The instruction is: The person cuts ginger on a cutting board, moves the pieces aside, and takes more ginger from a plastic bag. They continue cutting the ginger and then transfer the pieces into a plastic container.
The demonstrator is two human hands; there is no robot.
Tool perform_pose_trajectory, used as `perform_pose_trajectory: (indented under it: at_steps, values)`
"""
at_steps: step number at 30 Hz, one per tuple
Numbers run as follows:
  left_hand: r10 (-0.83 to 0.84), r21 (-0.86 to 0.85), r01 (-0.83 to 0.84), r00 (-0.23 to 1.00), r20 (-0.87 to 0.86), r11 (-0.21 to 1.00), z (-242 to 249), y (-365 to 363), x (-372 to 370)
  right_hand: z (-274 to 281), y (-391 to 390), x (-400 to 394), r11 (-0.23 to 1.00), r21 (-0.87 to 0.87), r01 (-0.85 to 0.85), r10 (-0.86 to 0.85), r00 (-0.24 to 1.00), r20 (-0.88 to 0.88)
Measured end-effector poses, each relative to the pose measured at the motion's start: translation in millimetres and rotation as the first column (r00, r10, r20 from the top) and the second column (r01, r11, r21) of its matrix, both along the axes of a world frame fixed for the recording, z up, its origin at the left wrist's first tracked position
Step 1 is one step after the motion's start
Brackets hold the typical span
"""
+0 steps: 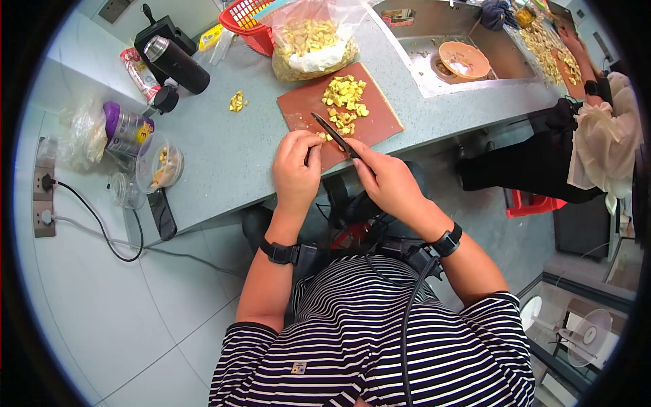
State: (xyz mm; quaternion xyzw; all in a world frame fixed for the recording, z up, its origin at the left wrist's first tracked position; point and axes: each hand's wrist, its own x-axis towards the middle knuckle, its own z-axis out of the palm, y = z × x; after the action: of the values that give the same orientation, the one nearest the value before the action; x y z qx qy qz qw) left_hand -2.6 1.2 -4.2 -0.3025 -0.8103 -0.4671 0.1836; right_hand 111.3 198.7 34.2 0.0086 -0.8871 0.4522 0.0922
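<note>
My right hand (pixel 390 178) grips a knife (pixel 328 127), its dark blade pointing up and left over the brown cutting board (pixel 386 119). Beside it, my left hand (pixel 296 163) is closed, fingers curled together at the board's near left edge. Small yellow bits lie by its fingertips; whatever it pinches is hidden. Chopped yellow pieces (pixel 344 93), which look like ginger, are heaped on the board beyond the blade. Behind the board stands a clear plastic bag (pixel 313 51) full of similar pieces.
A few scraps (pixel 237 102) lie left of the board. Farther left are a black thermos (pixel 178 64), a clear tub (pixel 160 163) and a phone (pixel 162 214). A red basket (pixel 247 26) stands behind; right is a sink (pixel 434 51) with an orange bowl (pixel 464 60). Another person's arm (pixel 576 51) reaches in beyond.
</note>
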Motion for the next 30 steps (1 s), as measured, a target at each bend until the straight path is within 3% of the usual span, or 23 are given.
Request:
perform_pose_trajectory:
  at_steps: [6,21,30]
  values:
    - [-0.005,0.119,-0.013,0.989,0.149,0.993,15,7,9,-12,-1,2,1.000,0.009,0.014,-0.013,0.999,-0.047]
    - [0.041,-0.024,-0.041,0.999,-0.008,0.999,1,5,0,-4,2,1,0.992,0.121,-0.020,0.012,0.998,0.064]
    - [0.026,-0.035,-0.027,0.999,-0.020,0.999,1,5,1,-10,0,1,0.994,0.107,0.011,-0.010,1.000,-0.013]
